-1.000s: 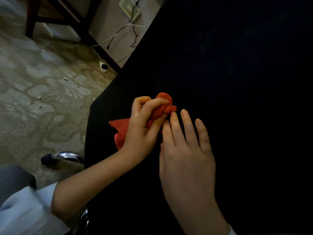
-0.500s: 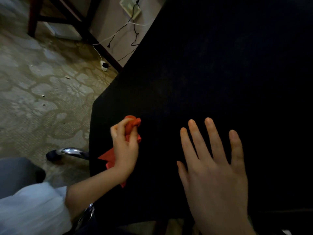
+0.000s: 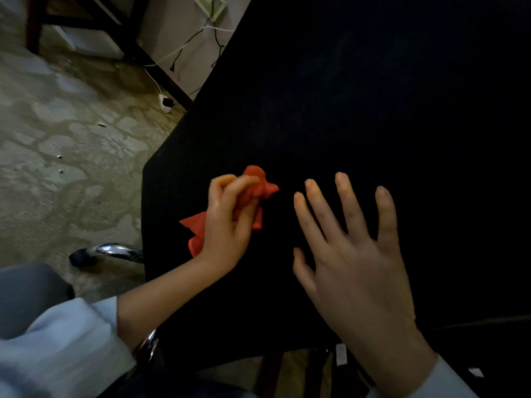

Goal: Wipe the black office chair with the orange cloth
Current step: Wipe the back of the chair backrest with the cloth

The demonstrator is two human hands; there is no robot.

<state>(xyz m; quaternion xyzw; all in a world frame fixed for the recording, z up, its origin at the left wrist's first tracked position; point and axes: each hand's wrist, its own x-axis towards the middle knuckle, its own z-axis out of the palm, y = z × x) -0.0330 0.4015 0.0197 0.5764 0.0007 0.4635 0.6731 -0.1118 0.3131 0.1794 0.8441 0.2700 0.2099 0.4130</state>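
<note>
The black office chair (image 3: pixel 359 116) fills the middle and right of the view, its dark fabric surface tilted toward me. My left hand (image 3: pixel 227 225) grips the bunched orange cloth (image 3: pixel 257 185) and presses it on the fabric near the chair's left edge. Part of the cloth sticks out below the palm. To its right, my right hand (image 3: pixel 353 259) lies flat on the fabric with fingers straight and spread, holding nothing.
A chrome chair leg with a black caster (image 3: pixel 106 252) juts out left of the chair over patterned carpet (image 3: pixel 57 133). Dark wooden furniture legs (image 3: pixel 120 33) and loose cables with a plug (image 3: pixel 166 100) lie by the wall at the top left.
My left hand has swept the cloth left and toward me, then back up and right along the fabric. My right hand moved away from the cloth to the right and spread its fingers.
</note>
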